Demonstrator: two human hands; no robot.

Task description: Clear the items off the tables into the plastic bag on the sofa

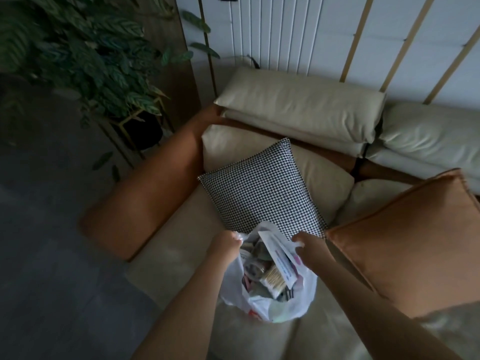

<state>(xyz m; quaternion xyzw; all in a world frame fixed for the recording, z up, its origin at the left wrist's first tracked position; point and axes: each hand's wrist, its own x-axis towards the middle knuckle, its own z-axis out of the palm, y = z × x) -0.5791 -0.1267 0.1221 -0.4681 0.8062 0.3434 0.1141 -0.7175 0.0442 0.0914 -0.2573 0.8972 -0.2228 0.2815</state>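
A white plastic bag [280,305] stands on the cream sofa seat [176,258], full of mixed items. Among them are a flat white packet [278,255] sticking up and a box of cotton swabs [272,280]. My left hand [224,245] grips the bag's left handle. My right hand [305,245] grips the right handle. Both hands hold the mouth of the bag apart. No table is in view.
A black-and-white houndstooth cushion [262,188] lies just behind the bag. An orange cushion [405,240] leans at the right. The sofa's orange armrest [145,188] runs along the left, with a potted plant [85,53] on a gold stand beyond it.
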